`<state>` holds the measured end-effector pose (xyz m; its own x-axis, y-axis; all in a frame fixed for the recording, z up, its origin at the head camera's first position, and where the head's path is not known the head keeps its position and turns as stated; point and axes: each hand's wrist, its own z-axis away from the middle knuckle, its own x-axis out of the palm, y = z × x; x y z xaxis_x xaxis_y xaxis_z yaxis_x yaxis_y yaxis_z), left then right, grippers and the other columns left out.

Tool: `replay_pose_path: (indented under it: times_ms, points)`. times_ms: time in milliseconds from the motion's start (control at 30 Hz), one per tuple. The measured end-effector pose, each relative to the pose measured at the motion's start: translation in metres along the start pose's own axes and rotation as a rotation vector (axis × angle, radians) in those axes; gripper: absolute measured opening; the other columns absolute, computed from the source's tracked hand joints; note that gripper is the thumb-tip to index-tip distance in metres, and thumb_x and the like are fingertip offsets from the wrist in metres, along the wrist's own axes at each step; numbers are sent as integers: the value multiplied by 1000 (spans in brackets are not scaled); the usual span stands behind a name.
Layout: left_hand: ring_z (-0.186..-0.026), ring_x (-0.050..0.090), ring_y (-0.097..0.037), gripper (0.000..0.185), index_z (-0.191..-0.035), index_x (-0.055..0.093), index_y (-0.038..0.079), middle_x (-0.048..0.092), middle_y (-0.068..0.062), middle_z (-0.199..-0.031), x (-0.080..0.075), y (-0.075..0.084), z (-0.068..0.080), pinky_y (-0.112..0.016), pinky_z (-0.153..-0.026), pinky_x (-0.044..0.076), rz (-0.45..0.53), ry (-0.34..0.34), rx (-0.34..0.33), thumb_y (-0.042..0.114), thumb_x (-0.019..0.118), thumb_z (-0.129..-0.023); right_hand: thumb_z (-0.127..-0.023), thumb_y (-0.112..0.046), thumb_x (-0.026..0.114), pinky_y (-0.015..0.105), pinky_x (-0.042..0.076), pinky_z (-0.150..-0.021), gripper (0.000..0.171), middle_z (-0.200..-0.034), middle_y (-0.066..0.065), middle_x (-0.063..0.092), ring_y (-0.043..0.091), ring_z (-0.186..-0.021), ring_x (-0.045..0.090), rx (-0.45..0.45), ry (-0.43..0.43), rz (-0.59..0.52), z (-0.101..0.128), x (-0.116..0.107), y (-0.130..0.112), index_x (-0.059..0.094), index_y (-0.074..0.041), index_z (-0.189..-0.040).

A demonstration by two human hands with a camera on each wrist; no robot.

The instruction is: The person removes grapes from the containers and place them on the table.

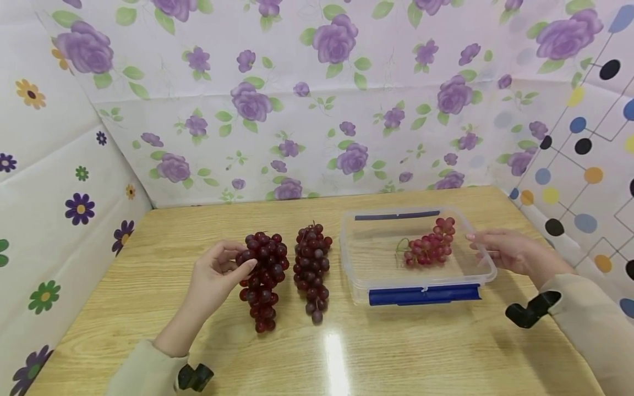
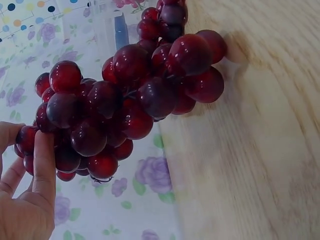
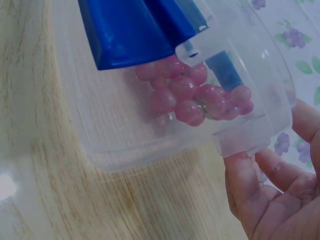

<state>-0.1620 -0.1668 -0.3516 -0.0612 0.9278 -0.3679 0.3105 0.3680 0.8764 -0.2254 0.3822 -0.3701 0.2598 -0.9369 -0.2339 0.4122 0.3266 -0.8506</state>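
Observation:
My left hand (image 1: 215,272) pinches the upper end of a bunch of dark red grapes (image 1: 264,280) between thumb and fingers. The left wrist view shows this bunch (image 2: 125,100) up close, its glossy grapes hiding some of the fingertips. A second dark bunch (image 1: 312,269) lies just right of it on the table. At the right, my right hand (image 1: 520,253) holds the right rim of a clear plastic container (image 1: 369,283) with blue clasps. Inside the container lies a smaller bunch of pinkish-red grapes (image 1: 431,247), with a green stem, also seen through the wall in the right wrist view.
Everything stands on a light wooden table (image 1: 198,352). A purple-flowered sheet (image 1: 317,110) hangs behind its back edge, with patterned sheets on the left and right. The blue clasp (image 1: 423,295) hangs along the container's front side.

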Motion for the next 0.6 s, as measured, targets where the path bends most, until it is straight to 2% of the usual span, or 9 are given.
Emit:
replay_pose_path:
  times_ms: [133,467,600]
  points:
    - [-68,61,-8,22,-103,61,1,62,-9,-97,2,-4,-1,-22,-58,53,2,4,11,6,71,-84,-97,-36,52,26,55,-77,77,-116,6,57,10,-85,63,0,-4,0,0,-1,1,15,12,-146]
    - [-67,60,-5,22,-102,59,-2,64,2,-89,8,-18,-8,-20,-59,52,11,22,38,2,71,-83,-97,-35,53,26,55,-77,78,-103,-4,60,10,-85,63,4,-4,-20,0,-1,0,14,11,-146]
    - [-69,60,-3,23,-102,59,-1,64,0,-92,10,-22,-9,-19,-61,53,11,34,38,1,71,-82,-96,-36,54,27,55,-77,78,-112,4,60,10,-86,63,3,2,-16,-1,-1,1,15,11,-146]
